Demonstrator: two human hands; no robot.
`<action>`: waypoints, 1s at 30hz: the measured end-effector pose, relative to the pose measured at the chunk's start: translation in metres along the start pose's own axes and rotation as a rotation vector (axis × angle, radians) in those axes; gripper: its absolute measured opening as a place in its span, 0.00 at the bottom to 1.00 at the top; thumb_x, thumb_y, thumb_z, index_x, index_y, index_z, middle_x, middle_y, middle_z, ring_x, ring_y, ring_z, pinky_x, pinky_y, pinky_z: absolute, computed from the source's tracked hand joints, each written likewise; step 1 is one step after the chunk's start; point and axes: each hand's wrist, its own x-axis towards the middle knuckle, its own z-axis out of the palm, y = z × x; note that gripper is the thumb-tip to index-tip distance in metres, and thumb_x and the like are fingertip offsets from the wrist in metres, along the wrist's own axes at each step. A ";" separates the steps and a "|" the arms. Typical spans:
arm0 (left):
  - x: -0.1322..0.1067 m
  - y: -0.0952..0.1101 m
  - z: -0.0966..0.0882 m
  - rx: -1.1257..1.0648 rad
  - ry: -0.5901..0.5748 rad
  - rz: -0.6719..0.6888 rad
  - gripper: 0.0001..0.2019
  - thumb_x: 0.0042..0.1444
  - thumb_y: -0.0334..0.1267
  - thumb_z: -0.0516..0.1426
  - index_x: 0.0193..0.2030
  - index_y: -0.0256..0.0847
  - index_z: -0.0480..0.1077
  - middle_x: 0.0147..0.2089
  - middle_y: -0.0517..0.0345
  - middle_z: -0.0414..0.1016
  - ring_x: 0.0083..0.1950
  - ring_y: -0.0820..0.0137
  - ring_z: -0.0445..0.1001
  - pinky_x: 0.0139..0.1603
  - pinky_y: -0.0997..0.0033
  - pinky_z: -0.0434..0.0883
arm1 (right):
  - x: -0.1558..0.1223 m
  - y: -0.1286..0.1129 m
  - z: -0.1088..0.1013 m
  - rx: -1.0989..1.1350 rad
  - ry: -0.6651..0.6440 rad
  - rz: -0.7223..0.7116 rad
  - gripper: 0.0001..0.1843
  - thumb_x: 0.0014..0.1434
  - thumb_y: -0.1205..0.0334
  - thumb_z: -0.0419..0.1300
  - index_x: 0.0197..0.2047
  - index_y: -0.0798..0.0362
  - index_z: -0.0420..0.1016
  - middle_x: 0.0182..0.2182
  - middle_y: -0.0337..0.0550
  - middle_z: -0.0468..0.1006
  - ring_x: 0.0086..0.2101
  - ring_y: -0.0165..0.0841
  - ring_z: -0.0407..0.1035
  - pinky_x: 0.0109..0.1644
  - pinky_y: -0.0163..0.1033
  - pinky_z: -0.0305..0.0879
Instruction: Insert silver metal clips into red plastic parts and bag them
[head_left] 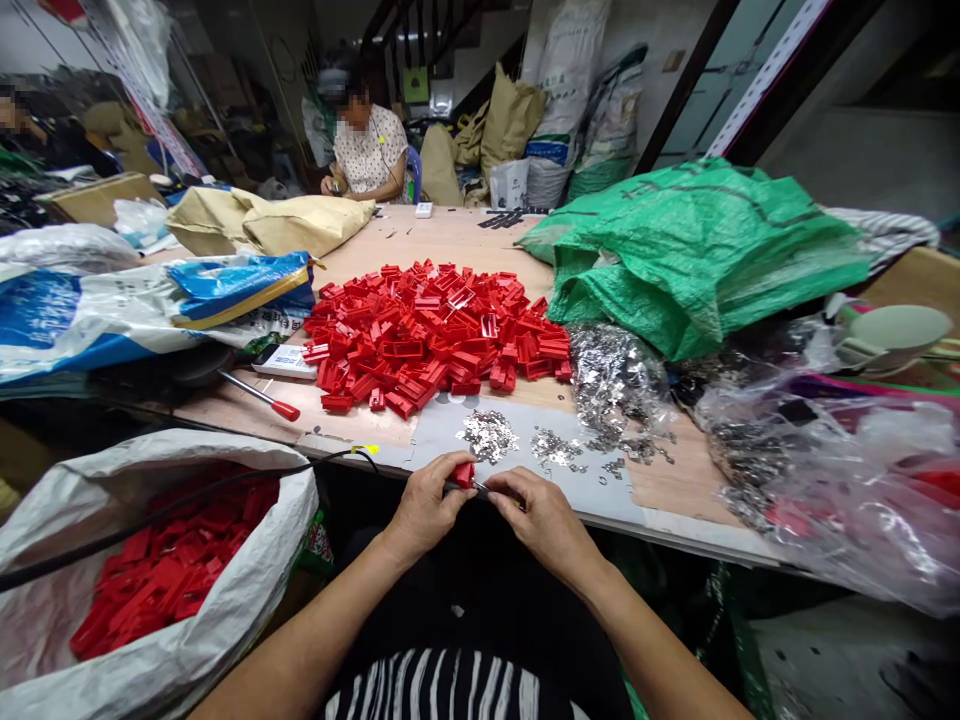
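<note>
My left hand (425, 505) pinches a small red plastic housing (465, 474) just over the table's front edge. Facing it, my right hand (541, 512) is closed on a thin metal tool (481, 487), whose tip meets the red housing. My fingers hide most of the tool, so its exact kind does not show. Beyond my hands lie two small heaps of flat metal pieces, a left heap (489, 436) and a right heap (555, 446), on a grey sheet (442, 432). Behind them spreads a big pile of red plastic housings (412, 340).
At my left stands an open white sack (289, 520) with red housings inside. A red-tipped metal lever (262, 393) juts over the table. Bags of metal pieces (622, 375) and a green woven sack (697, 250) lie to the right. Across the table sits a person (371, 150).
</note>
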 end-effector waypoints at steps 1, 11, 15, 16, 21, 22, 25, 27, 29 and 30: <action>0.001 0.000 -0.001 -0.009 -0.010 -0.006 0.18 0.52 0.30 0.59 0.50 0.45 0.71 0.47 0.54 0.77 0.47 0.65 0.75 0.52 0.63 0.70 | 0.001 0.000 0.001 -0.013 -0.005 0.000 0.10 0.61 0.62 0.54 0.41 0.49 0.76 0.37 0.43 0.76 0.38 0.34 0.71 0.44 0.40 0.65; 0.005 -0.003 -0.006 -0.053 -0.054 -0.041 0.17 0.51 0.31 0.61 0.50 0.46 0.73 0.48 0.55 0.78 0.48 0.65 0.76 0.52 0.65 0.70 | 0.001 0.001 0.001 -0.020 -0.032 0.000 0.09 0.62 0.65 0.54 0.42 0.49 0.75 0.37 0.42 0.75 0.38 0.34 0.70 0.43 0.40 0.65; 0.005 -0.003 -0.006 -0.052 -0.059 -0.038 0.17 0.51 0.31 0.61 0.50 0.46 0.73 0.48 0.55 0.78 0.48 0.65 0.76 0.52 0.66 0.70 | 0.002 0.000 0.004 -0.058 -0.016 0.001 0.09 0.61 0.66 0.53 0.40 0.50 0.74 0.36 0.43 0.74 0.38 0.34 0.70 0.42 0.40 0.66; 0.005 -0.002 -0.006 -0.052 -0.059 -0.036 0.17 0.51 0.31 0.62 0.49 0.45 0.73 0.48 0.55 0.78 0.48 0.65 0.76 0.52 0.66 0.70 | 0.002 0.000 0.005 -0.077 -0.009 0.002 0.09 0.62 0.67 0.52 0.40 0.50 0.74 0.36 0.43 0.74 0.37 0.35 0.71 0.42 0.40 0.66; 0.005 -0.003 -0.006 -0.078 -0.055 -0.033 0.17 0.51 0.31 0.62 0.49 0.46 0.74 0.47 0.55 0.79 0.48 0.64 0.77 0.51 0.64 0.71 | 0.003 -0.008 0.007 -0.230 -0.010 0.012 0.10 0.62 0.68 0.51 0.39 0.49 0.72 0.35 0.43 0.74 0.35 0.34 0.71 0.39 0.39 0.66; 0.005 -0.004 -0.005 -0.083 -0.054 -0.029 0.17 0.51 0.31 0.62 0.49 0.46 0.74 0.47 0.55 0.79 0.48 0.64 0.77 0.51 0.64 0.71 | 0.003 -0.009 0.007 -0.269 -0.017 0.016 0.10 0.62 0.68 0.50 0.39 0.49 0.72 0.35 0.43 0.73 0.35 0.34 0.72 0.38 0.39 0.66; 0.003 -0.008 -0.002 -0.084 -0.043 -0.002 0.18 0.51 0.31 0.62 0.49 0.47 0.74 0.47 0.55 0.79 0.48 0.64 0.77 0.50 0.64 0.72 | 0.003 -0.016 0.011 -0.367 -0.030 0.030 0.11 0.63 0.70 0.49 0.38 0.50 0.71 0.35 0.43 0.73 0.32 0.34 0.72 0.34 0.38 0.64; 0.002 -0.011 0.000 -0.076 -0.031 0.015 0.18 0.51 0.30 0.61 0.50 0.47 0.74 0.46 0.55 0.79 0.47 0.64 0.77 0.49 0.64 0.72 | 0.003 -0.020 0.015 -0.417 -0.020 0.033 0.12 0.62 0.72 0.48 0.38 0.51 0.71 0.35 0.44 0.73 0.31 0.34 0.71 0.32 0.37 0.62; 0.002 -0.012 0.001 -0.070 -0.018 0.019 0.18 0.51 0.30 0.60 0.50 0.47 0.73 0.45 0.55 0.80 0.45 0.64 0.77 0.48 0.64 0.72 | 0.004 -0.023 0.019 -0.451 -0.005 0.038 0.13 0.61 0.73 0.48 0.40 0.51 0.70 0.36 0.45 0.73 0.30 0.33 0.71 0.31 0.37 0.61; 0.002 -0.011 0.002 -0.069 -0.015 0.017 0.18 0.51 0.30 0.60 0.50 0.47 0.73 0.44 0.55 0.80 0.44 0.64 0.77 0.47 0.64 0.72 | 0.005 -0.023 0.020 -0.455 0.001 0.043 0.13 0.61 0.74 0.48 0.40 0.51 0.70 0.36 0.45 0.73 0.31 0.33 0.71 0.32 0.37 0.61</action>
